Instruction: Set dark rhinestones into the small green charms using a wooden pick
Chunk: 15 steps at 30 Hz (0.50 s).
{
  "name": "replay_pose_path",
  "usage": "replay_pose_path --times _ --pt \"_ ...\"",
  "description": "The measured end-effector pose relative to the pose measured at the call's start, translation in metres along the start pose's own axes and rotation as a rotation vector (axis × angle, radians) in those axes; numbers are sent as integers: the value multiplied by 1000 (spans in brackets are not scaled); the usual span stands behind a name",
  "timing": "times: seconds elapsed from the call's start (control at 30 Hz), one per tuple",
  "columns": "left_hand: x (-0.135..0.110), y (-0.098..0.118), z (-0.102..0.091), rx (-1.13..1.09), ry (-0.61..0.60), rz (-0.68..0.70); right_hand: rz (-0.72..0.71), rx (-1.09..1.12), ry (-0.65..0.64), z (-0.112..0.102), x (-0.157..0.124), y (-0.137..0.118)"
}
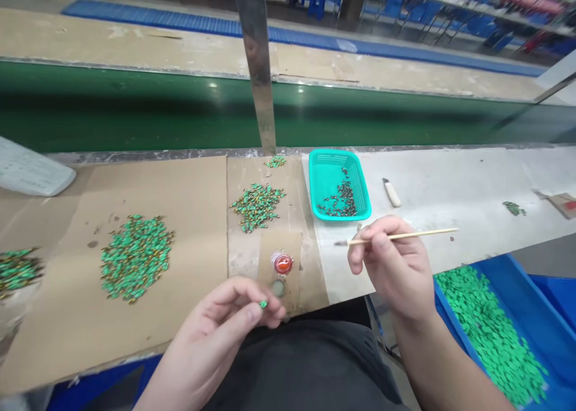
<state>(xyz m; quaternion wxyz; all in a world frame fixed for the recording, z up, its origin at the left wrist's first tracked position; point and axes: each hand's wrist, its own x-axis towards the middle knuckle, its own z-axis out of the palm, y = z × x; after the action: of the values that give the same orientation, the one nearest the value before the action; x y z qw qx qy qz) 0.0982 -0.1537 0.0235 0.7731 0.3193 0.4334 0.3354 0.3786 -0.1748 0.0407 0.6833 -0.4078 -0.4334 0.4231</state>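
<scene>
Pinching one tiny green piece (263, 304) between thumb and forefinger of the left hand (225, 318), with a long axis too small to read. Gripping one thin, pale wooden brush (423, 234) in the fingers of the right hand (398, 261), held nearly crosswise, dark tip leftward. With the piece left of that tip, nearer the body, well apart from it. On the cardboard-covered desk (198, 219), just beyond the left fingers and farther from the right, one glossy red disc (283, 264) with one round grey-green disc (278, 288) beside it. Farther out, four heaps of slim green-and-gold pieces (137, 258), too dense to count singly; one rectangular turquoise plastic basket (324, 180) of small dark beads (346, 200), likewise uncountable; one pale-handled knife-like tool (391, 194); at far right, one little dull-green heap (513, 208). Beside the desk, a blue plastic bin (531, 309) of countless flat green pieces (490, 333).
</scene>
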Motion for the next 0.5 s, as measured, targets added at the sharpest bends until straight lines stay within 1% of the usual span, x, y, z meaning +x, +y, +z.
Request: replay_pose_path --times 0.03,0.1,0.17,0.23,0.27,0.33,0.43,0.5 --pt "1 0 -1 5 52 -5 -34 -75 9 -10 7 0" --pt "4 -1 -5 16 130 11 -91 -302 15 -30 24 2" --pt "8 -3 -11 26 142 40 -105 -550 4 -47 44 5" --pt "12 -7 -18 20 134 61 -78 -702 -29 -57 65 12" --pt "14 -8 -21 12 132 65 -57 -770 -63 -60 76 16" --pt "16 -11 -25 0 129 65 -4 -925 -179 -62 98 27" --pt "16 -13 -28 10 125 59 63 -1153 -375 -59 127 45" --pt "14 -13 -28 27 117 56 104 -1277 -485 -56 141 55"
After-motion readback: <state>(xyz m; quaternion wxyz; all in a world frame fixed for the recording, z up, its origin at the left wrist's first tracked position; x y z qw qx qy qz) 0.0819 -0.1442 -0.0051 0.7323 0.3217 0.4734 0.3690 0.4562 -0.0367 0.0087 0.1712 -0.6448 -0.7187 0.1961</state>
